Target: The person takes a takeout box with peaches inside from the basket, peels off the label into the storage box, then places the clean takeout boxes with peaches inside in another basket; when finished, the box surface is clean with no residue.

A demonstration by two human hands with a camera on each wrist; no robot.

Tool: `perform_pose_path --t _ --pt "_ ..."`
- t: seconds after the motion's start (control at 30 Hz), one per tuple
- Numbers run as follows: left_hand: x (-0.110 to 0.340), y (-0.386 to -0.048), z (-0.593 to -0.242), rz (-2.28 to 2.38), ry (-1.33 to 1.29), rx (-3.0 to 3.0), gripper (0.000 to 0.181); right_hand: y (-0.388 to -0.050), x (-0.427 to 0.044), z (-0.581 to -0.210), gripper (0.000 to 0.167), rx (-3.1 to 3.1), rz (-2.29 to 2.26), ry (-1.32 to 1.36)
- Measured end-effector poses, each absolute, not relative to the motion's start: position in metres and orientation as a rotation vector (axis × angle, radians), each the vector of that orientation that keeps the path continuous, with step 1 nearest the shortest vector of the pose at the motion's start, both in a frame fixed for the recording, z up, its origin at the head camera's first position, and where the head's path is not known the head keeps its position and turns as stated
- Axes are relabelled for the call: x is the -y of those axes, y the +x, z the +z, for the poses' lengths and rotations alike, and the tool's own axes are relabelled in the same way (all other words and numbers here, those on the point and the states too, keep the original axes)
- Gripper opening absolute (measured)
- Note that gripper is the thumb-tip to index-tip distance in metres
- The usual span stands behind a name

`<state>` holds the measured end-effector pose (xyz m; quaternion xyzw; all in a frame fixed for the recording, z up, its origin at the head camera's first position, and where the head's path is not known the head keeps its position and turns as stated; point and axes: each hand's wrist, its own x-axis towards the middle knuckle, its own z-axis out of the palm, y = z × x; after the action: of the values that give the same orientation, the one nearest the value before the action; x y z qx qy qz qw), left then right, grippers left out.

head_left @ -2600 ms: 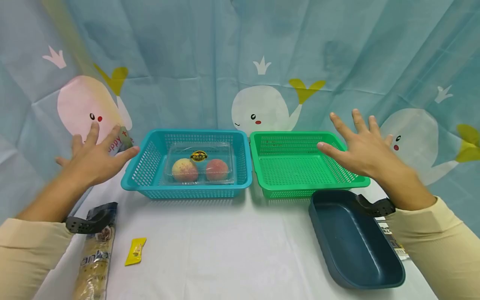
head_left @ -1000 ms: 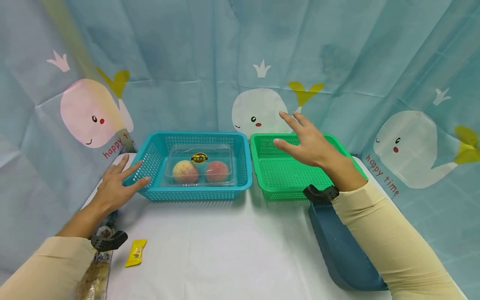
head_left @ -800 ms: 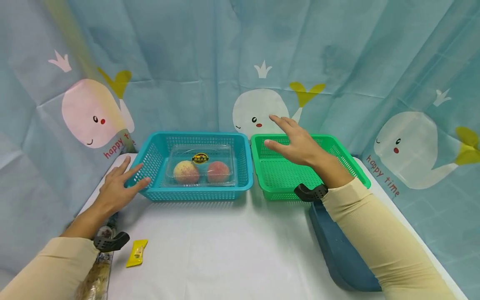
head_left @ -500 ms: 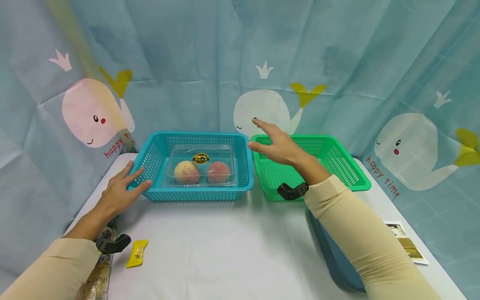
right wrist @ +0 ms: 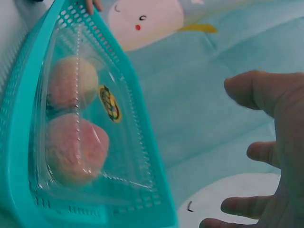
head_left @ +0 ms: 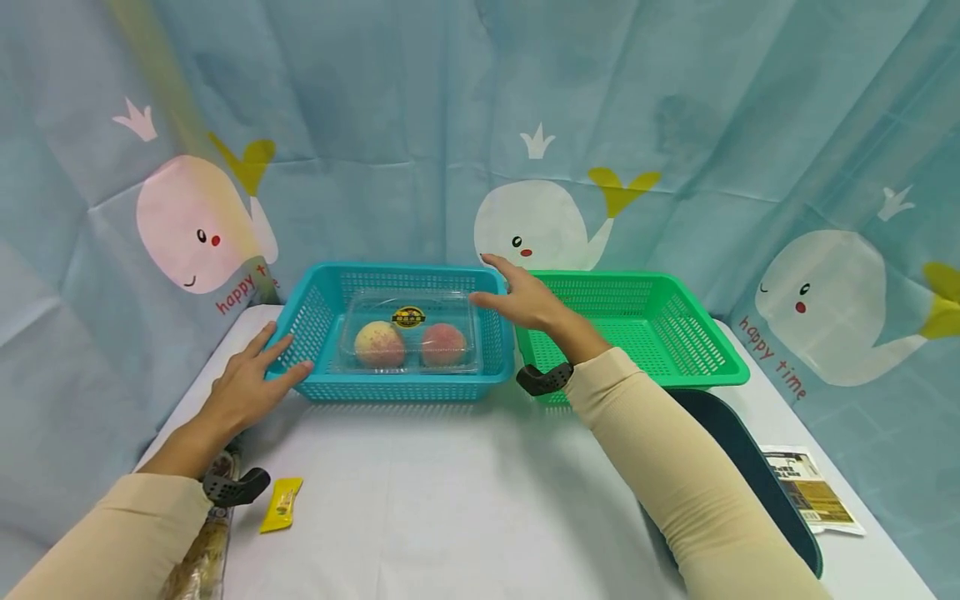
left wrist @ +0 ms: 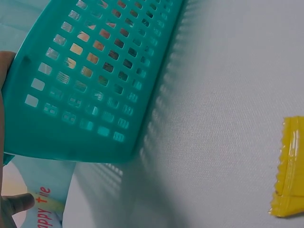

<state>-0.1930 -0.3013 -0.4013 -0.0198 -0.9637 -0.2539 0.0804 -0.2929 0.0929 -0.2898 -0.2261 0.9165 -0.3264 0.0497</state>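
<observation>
A blue plastic basket (head_left: 405,387) holds a clear lidded box (head_left: 408,300) with two peaches (head_left: 380,345) inside and a black-and-gold label on the lid. My left hand (head_left: 243,387) is at the basket's left end, fingers spread; its thumb and fingertips lie at the rim and seem to touch it. Over the basket's right end reaches my right hand (head_left: 525,300), fingers extended and holding nothing. The right wrist view shows that hand (right wrist: 280,137) apart from the basket wall. Its forearm crosses in front of the green basket (head_left: 637,333).
A dark blue tub (head_left: 738,433) sits front right, partly under my right sleeve. Beside it lies a printed packet (head_left: 813,492). A small yellow wrapped packet (head_left: 282,504) lies front left, near a long clear bag (head_left: 198,554) half hidden by my left arm. A whale-print curtain (head_left: 390,108) hangs behind.
My right hand has swept left from above the tub and green basket to the blue basket's right end. My left hand has come down to that basket's left rim. Both baskets stay put.
</observation>
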Motion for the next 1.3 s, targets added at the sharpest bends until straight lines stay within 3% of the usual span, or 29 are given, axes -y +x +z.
perform_pose_path --t 0.9,1.3 --pt "0.301 -0.194 -0.402 -0.788 -0.079 2.875 0.08 -0.308 -0.034 -0.34 0.076 -2.564 -1.287 -0.205" --pt "0.301 -0.191 -0.403 -0.821 -0.085 2.857 0.079 -0.312 -0.024 -0.359 0.072 -2.502 -1.305 -0.114"
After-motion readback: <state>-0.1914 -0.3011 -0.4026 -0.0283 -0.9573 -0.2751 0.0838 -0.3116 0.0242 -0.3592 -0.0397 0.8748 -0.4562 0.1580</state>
